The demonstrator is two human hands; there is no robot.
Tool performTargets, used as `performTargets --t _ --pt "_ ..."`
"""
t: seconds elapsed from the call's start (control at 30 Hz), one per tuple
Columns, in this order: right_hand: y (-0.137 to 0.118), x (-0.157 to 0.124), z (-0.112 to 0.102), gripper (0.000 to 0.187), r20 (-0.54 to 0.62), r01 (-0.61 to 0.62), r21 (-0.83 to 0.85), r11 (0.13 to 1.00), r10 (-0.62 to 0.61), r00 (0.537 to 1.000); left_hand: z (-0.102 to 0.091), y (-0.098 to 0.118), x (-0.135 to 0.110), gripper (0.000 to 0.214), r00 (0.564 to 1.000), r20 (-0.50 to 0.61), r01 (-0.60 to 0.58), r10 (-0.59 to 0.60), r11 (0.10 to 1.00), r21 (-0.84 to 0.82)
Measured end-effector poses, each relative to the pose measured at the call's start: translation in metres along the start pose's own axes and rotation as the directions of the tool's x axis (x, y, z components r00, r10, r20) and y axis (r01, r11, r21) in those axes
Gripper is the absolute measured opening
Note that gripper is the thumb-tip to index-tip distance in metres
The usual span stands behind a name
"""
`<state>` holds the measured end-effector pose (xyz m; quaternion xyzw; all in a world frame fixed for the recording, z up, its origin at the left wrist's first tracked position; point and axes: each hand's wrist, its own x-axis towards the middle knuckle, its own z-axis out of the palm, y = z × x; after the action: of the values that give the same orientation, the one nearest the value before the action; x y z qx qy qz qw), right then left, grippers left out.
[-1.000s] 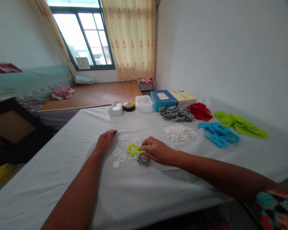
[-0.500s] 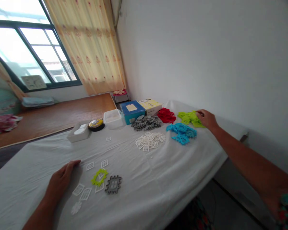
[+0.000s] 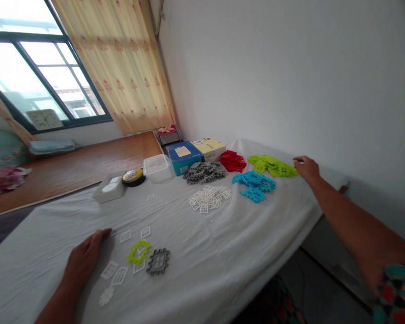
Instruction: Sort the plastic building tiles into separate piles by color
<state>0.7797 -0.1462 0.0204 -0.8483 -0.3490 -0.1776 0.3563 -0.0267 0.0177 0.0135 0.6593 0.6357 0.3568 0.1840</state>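
Note:
My left hand (image 3: 84,253) rests on the white cloth at the left, fingers stretched out and nothing in them. Just right of it lie white lattice window pieces (image 3: 119,276), a lime-green toothed frame (image 3: 139,252), a grey toothed frame (image 3: 158,262) with a lattice in it, and a white flower-like piece (image 3: 107,296). Far to the right, my right hand (image 3: 306,169) is at the right end of the lime-green pile (image 3: 272,165), its fingers curled together. Whatever they may hold is too small to make out. A blue pile (image 3: 254,184) lies in front of the green one.
Left of these are a red pile (image 3: 232,161), a grey pile (image 3: 204,173) and a white lattice pile (image 3: 209,198). Behind stand a blue box (image 3: 184,157), a yellow box (image 3: 209,149), a clear tub (image 3: 158,168), a round tin (image 3: 133,177) and a white tray (image 3: 108,189).
My right hand has moved right, from on top of the lime-green pile to its right end, and the pile now reaches further right. My left hand stays in place.

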Motion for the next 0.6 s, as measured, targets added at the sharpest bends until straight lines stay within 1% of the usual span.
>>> performTargets --t 0.03,0.07,0.1,0.13,0.17,0.2,0.23,0.27,0.3,0.33,0.37,0.4,0.43,0.47,0.5,0.53,0.57,0.6 --pt "-0.011 -0.001 -0.001 0.026 -0.033 0.01 -0.006 1.0 -0.01 0.999 0.001 -0.001 0.0 0.041 1.0 0.001 -0.004 0.004 1.0 -0.001" --pt "-0.026 -0.003 -0.003 0.028 -0.035 0.019 0.014 1.0 -0.019 0.999 0.001 -0.001 0.001 0.043 1.0 0.006 -0.006 0.006 1.0 0.001" --pt "-0.046 -0.008 -0.003 0.029 -0.019 0.047 0.052 0.998 -0.046 0.999 0.002 0.0 0.0 0.045 1.0 0.015 -0.006 0.006 1.0 0.007" --pt "-0.07 -0.016 -0.004 0.029 0.003 0.111 0.105 0.988 -0.112 0.994 0.003 0.001 -0.001 0.047 1.0 0.027 -0.003 0.003 1.0 0.017" --pt "-0.098 -0.028 -0.004 0.028 0.038 0.189 0.174 0.966 -0.199 0.979 0.003 0.002 -0.002 0.049 0.999 0.041 -0.005 0.004 1.0 0.026" --pt "-0.129 -0.045 -0.004 0.028 0.079 0.276 0.256 0.926 -0.304 0.949 0.004 0.004 -0.004 0.051 0.999 0.051 -0.011 0.009 0.999 0.031" --pt "-0.161 -0.065 -0.004 0.029 0.138 0.347 0.35 0.87 -0.415 0.899 0.004 0.006 -0.006 0.052 0.998 0.054 -0.025 0.024 0.999 0.029" --pt "-0.194 -0.088 -0.005 0.029 0.208 0.398 0.449 0.8 -0.527 0.824 0.005 0.008 -0.007 0.054 0.997 0.061 -0.039 0.037 0.999 0.024" --pt "-0.224 -0.114 -0.006 0.029 0.265 0.429 0.546 0.72 -0.634 0.726 0.005 0.009 -0.009 0.054 0.997 0.057 -0.05 0.049 0.999 0.01" --pt "-0.253 -0.142 -0.008 0.029 0.305 0.443 0.627 0.64 -0.726 0.616 0.005 0.01 -0.011 0.054 0.995 0.07 -0.067 0.067 0.998 -0.001" --pt "-0.279 -0.17 -0.011 0.029 0.331 0.448 0.696 0.561 -0.805 0.493 0.005 0.011 -0.013 0.055 0.994 0.074 -0.074 0.075 0.997 -0.013" --pt "-0.301 -0.196 -0.013 0.03 0.336 0.456 0.752 0.477 -0.871 0.358 0.005 0.011 -0.014 0.055 0.995 0.066 -0.072 0.073 0.997 -0.028" --pt "-0.32 -0.221 -0.015 0.031 0.323 0.471 0.787 0.399 -0.916 0.236 0.005 0.011 -0.015 0.055 0.996 0.058 -0.072 0.075 0.996 -0.043" --pt "-0.336 -0.243 -0.017 0.034 0.313 0.489 0.804 0.337 -0.94 0.132 0.005 0.01 -0.016 0.055 0.996 0.05 -0.072 0.075 0.996 -0.059" --pt "-0.35 -0.262 -0.018 0.039 0.315 0.51 0.809 0.292 -0.948 0.043 0.005 0.01 -0.017 0.055 0.996 0.046 -0.074 0.077 0.994 -0.076" --pt "-0.361 -0.278 -0.019 0.045 0.326 0.537 0.802 0.262 -0.945 -0.025 0.005 0.009 -0.018 0.055 0.995 0.047 -0.079 0.084 0.993 -0.09" --pt "-0.37 -0.291 -0.019 0.053 0.346 0.57 0.784 0.245 -0.935 -0.074 0.005 0.008 -0.018 0.055 0.994 0.052 -0.086 0.092 0.991 -0.099" --pt "-0.377 -0.301 -0.019 0.06 0.368 0.604 0.762 0.234 -0.924 -0.107 0.006 0.008 -0.018 0.056 0.993 0.06 -0.094 0.1 0.99 -0.102"
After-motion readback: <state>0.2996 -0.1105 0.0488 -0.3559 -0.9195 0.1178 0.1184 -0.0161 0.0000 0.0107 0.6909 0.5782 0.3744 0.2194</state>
